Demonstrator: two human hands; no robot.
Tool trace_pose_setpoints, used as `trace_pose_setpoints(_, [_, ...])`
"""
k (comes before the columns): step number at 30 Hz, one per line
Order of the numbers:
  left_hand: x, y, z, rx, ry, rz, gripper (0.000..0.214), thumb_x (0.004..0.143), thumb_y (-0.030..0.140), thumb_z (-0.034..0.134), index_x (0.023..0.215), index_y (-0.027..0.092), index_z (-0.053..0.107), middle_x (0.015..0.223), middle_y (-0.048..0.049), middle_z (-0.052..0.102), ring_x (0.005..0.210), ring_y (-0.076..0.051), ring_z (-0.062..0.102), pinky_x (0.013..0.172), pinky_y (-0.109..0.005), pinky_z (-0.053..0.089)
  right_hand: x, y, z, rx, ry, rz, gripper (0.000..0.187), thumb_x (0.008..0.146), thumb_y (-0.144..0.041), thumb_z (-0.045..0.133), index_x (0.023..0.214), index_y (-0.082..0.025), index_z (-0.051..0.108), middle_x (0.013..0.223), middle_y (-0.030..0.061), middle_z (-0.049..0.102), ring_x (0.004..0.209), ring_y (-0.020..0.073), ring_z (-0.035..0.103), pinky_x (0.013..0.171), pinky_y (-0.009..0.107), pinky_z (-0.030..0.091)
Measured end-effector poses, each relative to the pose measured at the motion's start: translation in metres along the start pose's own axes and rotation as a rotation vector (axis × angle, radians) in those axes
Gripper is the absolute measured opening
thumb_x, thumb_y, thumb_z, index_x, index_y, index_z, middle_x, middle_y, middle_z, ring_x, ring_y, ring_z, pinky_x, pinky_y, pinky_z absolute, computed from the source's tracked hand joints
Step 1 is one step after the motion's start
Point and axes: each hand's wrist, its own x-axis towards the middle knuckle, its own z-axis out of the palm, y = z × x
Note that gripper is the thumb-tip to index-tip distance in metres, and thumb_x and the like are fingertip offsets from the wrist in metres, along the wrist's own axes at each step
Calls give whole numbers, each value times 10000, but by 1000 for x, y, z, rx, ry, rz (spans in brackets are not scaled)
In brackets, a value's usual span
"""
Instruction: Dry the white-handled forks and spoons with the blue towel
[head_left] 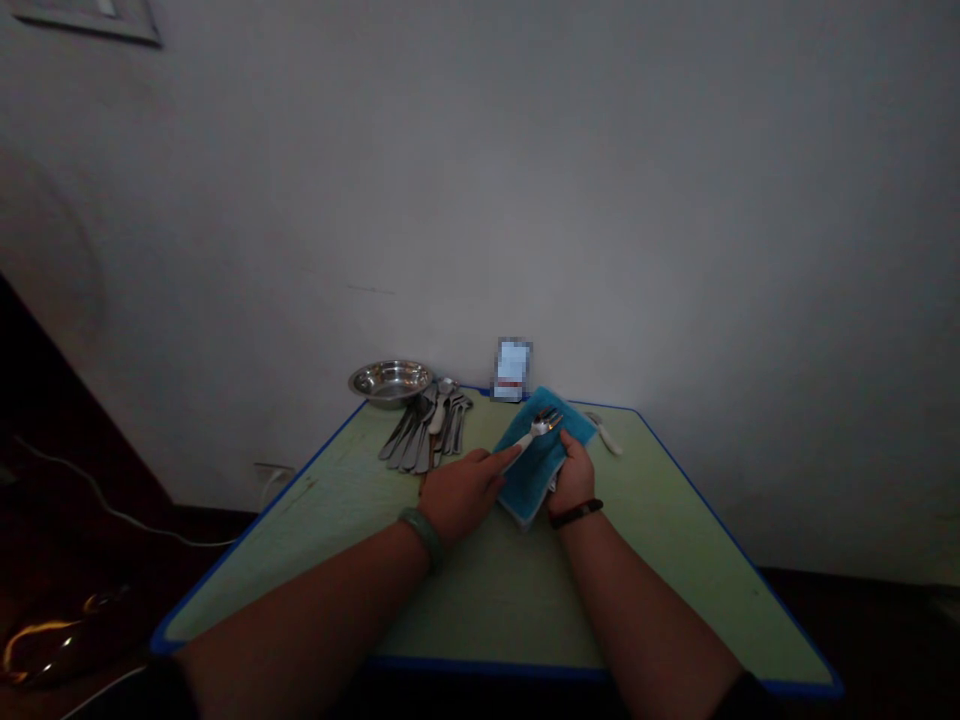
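In my left hand (pixel 465 492) is a fork (pixel 541 426) with a white handle. Its metal head points up and right, over a blue cloth (pixel 529 484). My right hand (pixel 574 474) grips the cloth from its right side, thumb on top and the other fingers hidden beneath. Left of the cloth lies a fanned pile of cutlery (pixel 409 450), mostly metal with some white handles. A white-handled utensil (pixel 610 438) rests on the table to the right of the cloth, its head partly hidden.
A shiny metal bowl (pixel 390 382) stands at the back left corner of the pale green table (pixel 480 610), which has a blue edge. Against the wall leans a blurred, phone-like upright object (pixel 512 368). A plug and cable (pixel 273 482) show at the wall on the left.
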Motion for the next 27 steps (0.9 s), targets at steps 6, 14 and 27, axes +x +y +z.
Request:
trace_pose_setpoints(6, [0, 0, 0, -8, 7, 11, 467, 805, 380, 351, 1251, 410, 216, 995, 7, 530, 794, -147, 544, 589, -220, 371, 1, 1, 0, -37, 9, 11, 237, 700, -291, 442, 767, -131, 604, 654, 58, 673, 643, 195, 629, 649, 347, 482])
trace_pose_setpoints(14, [0, 1, 1, 7, 7, 8, 470, 800, 393, 356, 1248, 423, 214, 964, 11, 540, 789, -150, 543, 585, -226, 373, 0, 1, 0, -49, -6, 11, 238, 697, -294, 441, 754, -134, 608, 641, 52, 670, 617, 183, 625, 616, 326, 490])
trace_pose_setpoints(27, [-4, 6, -5, -12, -9, 18, 464, 771, 377, 404, 1222, 406, 298, 995, 14, 550, 811, -151, 549, 606, -225, 383, 2, 0, -2, -7, 26, -31, 184, 690, -295, 459, 704, -160, 583, 592, 23, 661, 561, 168, 616, 619, 323, 491])
